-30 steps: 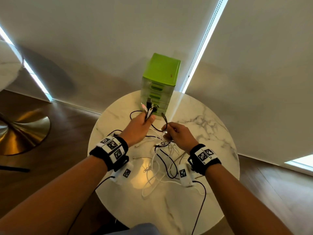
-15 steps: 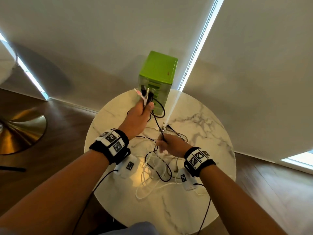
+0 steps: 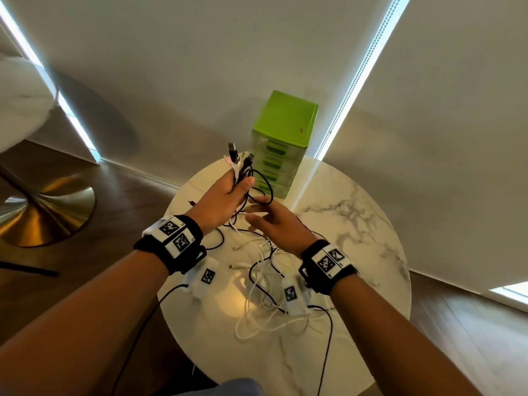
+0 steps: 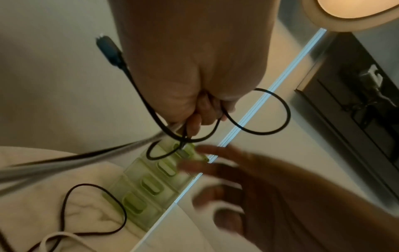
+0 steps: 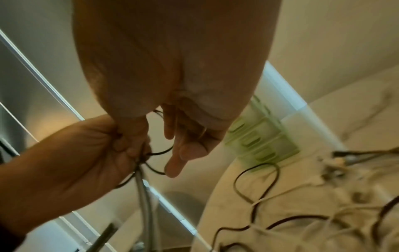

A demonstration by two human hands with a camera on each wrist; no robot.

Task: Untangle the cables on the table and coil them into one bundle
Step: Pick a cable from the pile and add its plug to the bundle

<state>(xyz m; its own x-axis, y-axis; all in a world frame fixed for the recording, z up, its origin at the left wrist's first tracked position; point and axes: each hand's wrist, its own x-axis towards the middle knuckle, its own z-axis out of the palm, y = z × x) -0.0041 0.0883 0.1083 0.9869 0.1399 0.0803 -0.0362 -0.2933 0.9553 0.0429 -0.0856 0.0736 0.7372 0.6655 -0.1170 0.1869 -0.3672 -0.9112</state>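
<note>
My left hand is raised above the table and grips a bunch of black and white cable ends, with their plugs sticking up past the fist. In the left wrist view its fingers curl round black cable, and a black loop hangs beside them. My right hand is just right of the left, fingers spread and holding nothing, close to that black loop. Below both hands a tangle of white and black cables lies on the round marble table. The same tangle looks blurred in the right wrist view.
A green drawer unit stands at the table's far edge, right behind the raised cables. Blinds hang behind the table. A second table with a brass base stands on the wooden floor to the left.
My left hand has lifted the cable ends higher. My right hand has let go of the black cable it pinched, risen toward the left hand, and its fingers have spread.
</note>
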